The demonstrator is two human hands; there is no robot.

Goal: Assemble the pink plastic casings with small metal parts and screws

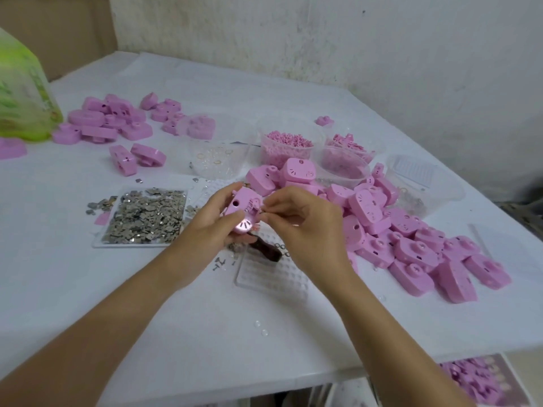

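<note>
Pink casing: held just above the desk, near the middle of the view. The side with a round hole faces the camera.
Left grip: clamped on the pink casing, with the fingers curled under and behind it and the thumb laid across the near face.
Right grip: thumb and forefinger are drawn together at the casing's upper right edge, where a small fitting shows. I cannot tell whether they pinch a piece, as it is too small to see.
Step in hand: most likely seating a small part into this casing.
Right-hand heap: many pink casings lie loose against one another, some face up and some back up. I cannot tell from here whether they are finished or waiting.
Far-left heap: a smaller scatter of casings, well apart from the hands. It is probably the other batch.
Metal parts: they fill a flat tray just left of the hands, with a few strays on the desk beside it.
Tubs: clear containers beyond the hands hold pink bits and small rings.
Grid tray: lies on the desk under the right wrist, with a dark object resting across its far end.
Progress: somewhere in the middle of the run, judging by the size of both heaps and the full stock of parts. Many casings seem to be left.
Arms: both forearms reach forward from the lower corners of the view and converge at the casing, with the wrists raised off the desk.
</note>
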